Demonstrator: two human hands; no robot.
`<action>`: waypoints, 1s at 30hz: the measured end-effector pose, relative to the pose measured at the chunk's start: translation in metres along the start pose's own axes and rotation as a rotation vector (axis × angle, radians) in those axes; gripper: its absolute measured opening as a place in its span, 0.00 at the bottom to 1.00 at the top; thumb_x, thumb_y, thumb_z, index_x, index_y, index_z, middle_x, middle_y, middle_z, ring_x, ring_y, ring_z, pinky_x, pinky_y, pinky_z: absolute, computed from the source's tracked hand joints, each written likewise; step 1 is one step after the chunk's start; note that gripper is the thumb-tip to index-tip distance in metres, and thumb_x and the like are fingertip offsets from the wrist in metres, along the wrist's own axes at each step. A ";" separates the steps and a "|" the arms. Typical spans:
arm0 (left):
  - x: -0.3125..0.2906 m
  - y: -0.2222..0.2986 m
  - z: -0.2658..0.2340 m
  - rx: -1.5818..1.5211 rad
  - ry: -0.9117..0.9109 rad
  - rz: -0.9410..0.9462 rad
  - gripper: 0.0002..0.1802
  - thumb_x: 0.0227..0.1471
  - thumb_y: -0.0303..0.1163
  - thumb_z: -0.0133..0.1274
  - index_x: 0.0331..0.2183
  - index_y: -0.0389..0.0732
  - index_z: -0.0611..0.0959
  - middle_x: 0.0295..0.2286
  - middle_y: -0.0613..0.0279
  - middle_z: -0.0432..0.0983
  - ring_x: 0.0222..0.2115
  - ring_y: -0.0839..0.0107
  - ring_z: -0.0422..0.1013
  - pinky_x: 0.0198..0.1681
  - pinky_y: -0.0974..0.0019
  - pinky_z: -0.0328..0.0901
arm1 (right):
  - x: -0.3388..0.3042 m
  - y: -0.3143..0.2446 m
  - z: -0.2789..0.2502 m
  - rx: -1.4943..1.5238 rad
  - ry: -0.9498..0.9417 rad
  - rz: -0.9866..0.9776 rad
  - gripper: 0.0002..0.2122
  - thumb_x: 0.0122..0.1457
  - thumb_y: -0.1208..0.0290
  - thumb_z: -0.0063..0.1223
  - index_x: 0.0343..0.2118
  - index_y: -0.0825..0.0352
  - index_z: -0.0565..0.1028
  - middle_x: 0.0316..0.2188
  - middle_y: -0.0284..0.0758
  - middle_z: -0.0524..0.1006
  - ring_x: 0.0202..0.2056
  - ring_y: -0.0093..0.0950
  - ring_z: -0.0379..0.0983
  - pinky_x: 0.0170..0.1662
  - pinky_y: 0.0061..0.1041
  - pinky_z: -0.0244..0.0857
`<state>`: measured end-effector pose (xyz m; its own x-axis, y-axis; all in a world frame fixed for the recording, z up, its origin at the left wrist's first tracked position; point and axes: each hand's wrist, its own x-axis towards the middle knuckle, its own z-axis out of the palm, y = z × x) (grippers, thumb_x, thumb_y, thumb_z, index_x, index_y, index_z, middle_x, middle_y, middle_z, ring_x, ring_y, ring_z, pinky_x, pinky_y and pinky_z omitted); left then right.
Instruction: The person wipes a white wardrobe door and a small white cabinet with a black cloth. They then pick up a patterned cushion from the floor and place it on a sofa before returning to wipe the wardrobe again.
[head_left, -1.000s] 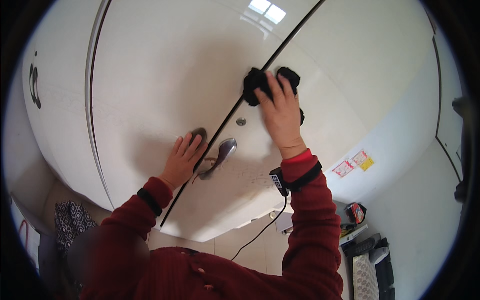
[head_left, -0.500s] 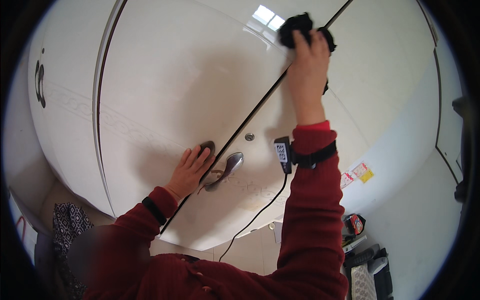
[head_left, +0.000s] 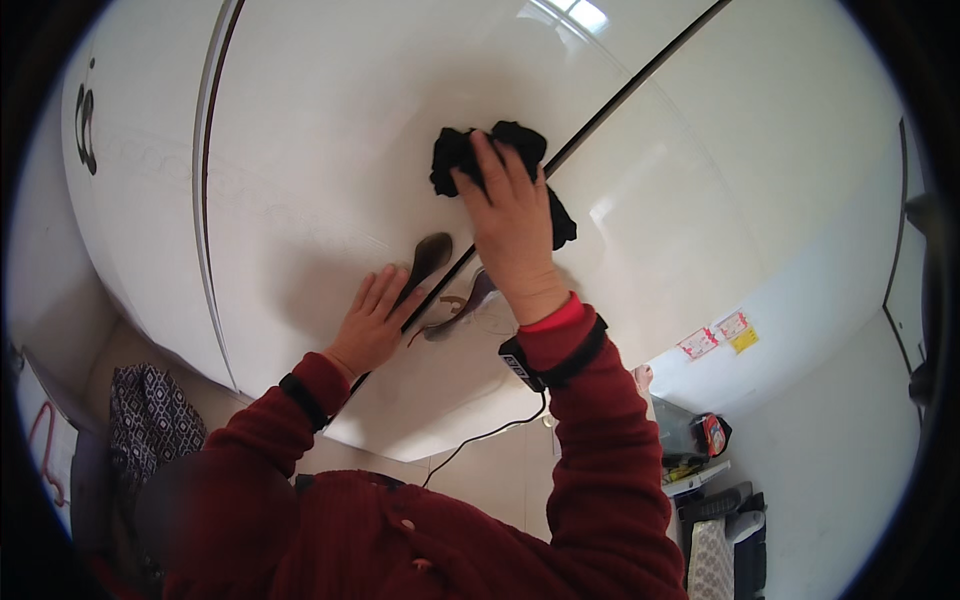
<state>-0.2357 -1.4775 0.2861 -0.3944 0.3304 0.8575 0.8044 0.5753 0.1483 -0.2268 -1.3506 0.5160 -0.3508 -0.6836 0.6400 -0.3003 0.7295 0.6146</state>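
Note:
My right hand (head_left: 513, 232) presses a bunched black cloth (head_left: 500, 160) against the glossy cream cabinet door (head_left: 330, 130), above the handles. The cloth spreads out past both sides of my fingers and lies across the dark gap (head_left: 620, 95) between two doors. Lower and to the left, my left hand (head_left: 372, 325) lies with its fingers spread against the left door. Its fingertips touch or cover the lower part of a dark curved handle (head_left: 431, 256). The matching handle (head_left: 470, 305) on the right door is partly hidden by my right wrist.
A small black device (head_left: 522, 366) with a cable hangs at my right wrist. Another door handle pair (head_left: 86, 130) is at the far left. A patterned cloth (head_left: 150, 415) stands low left. Stickers (head_left: 733, 327) mark the white surface at right, above shoes (head_left: 722, 502).
My right hand and the black cloth have moved down and to the left, from the upper part of the door gap toward the handles. My left hand stays by the left handle, slightly lower.

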 end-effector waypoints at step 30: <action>-0.019 0.006 -0.004 0.034 -0.242 -0.074 0.38 0.42 0.21 0.46 0.58 0.46 0.62 0.60 0.40 0.45 0.61 0.47 0.45 0.61 0.45 0.44 | -0.062 -0.022 -0.008 -0.090 -0.083 0.097 0.12 0.48 0.71 0.50 0.37 0.59 0.78 0.55 0.32 0.66 0.55 0.34 0.60 0.54 0.45 0.58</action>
<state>-0.2213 -1.4829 0.2726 -0.5498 0.4538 0.7012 0.7556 0.6280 0.1861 -0.1915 -1.3241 0.4662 -0.4479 -0.6028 0.6603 -0.1816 0.7844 0.5930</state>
